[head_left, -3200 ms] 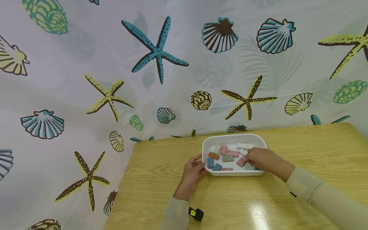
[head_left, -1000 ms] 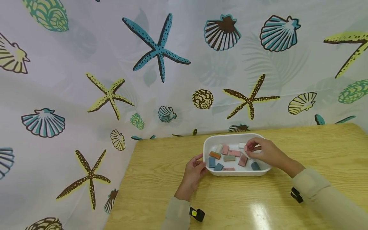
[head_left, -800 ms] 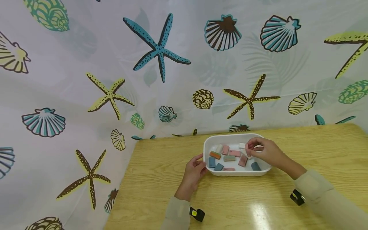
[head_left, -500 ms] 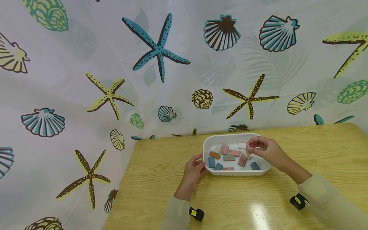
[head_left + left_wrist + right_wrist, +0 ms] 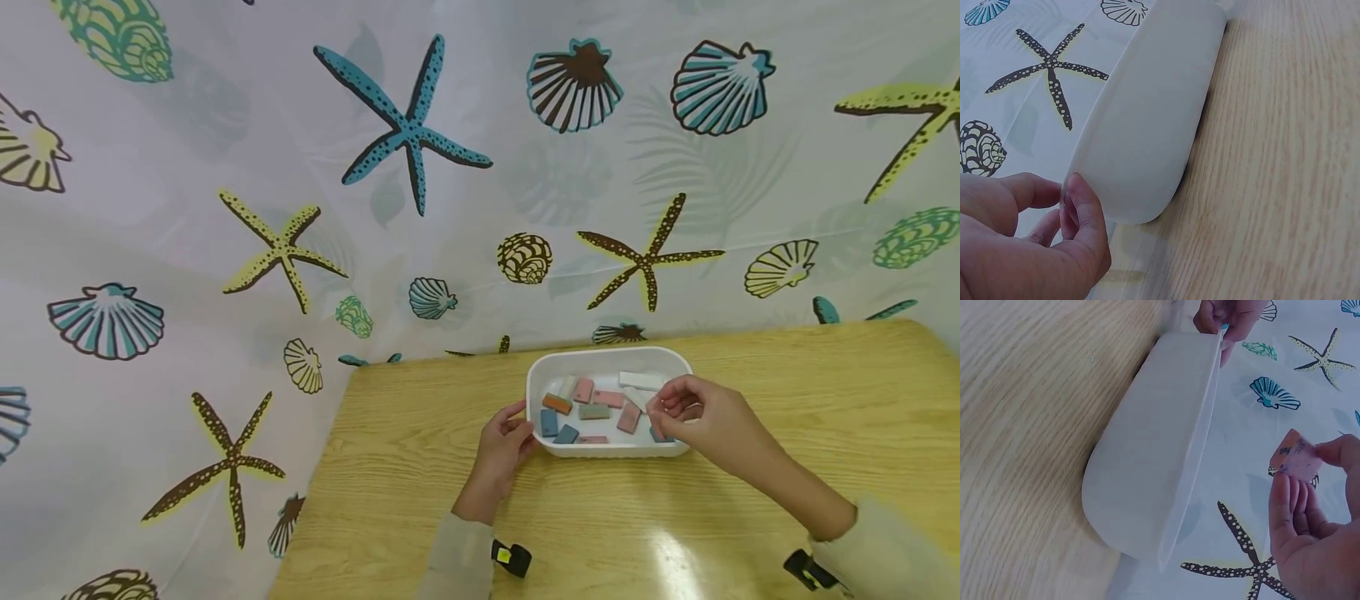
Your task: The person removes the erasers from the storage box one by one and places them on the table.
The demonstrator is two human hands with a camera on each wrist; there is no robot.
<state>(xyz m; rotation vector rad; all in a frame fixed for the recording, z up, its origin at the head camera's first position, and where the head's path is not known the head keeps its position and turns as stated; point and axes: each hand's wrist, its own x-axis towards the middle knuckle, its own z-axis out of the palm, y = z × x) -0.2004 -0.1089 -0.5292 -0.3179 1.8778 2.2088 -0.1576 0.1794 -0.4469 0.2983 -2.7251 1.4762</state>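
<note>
My right hand (image 5: 701, 417) holds a pink eraser (image 5: 1300, 459) between thumb and fingertips, over the right end of a white plastic tub (image 5: 577, 451). In the right wrist view, dark print marks the eraser and one face looks orange. My left hand (image 5: 501, 446) pinches the tub's left end by its rim, as the left wrist view also shows. Inside the tub lie several small blocks like erasers: an orange one (image 5: 557, 403), a grey-green one (image 5: 594, 412), pink ones such as the nearest (image 5: 628, 417), blue ones (image 5: 549, 422) and white ones (image 5: 639, 381).
The tub stands on a wood-grain table (image 5: 420, 467) near its back edge. Behind and to the left hangs a white cloth (image 5: 465, 250) printed with starfish and shells. A black wrist strap (image 5: 512, 557) sits at the left sleeve.
My right hand was down among the blocks at the tub's right end, then rose with the pink eraser, turned it and shifted slightly toward me. The left hand stayed at the rim.
</note>
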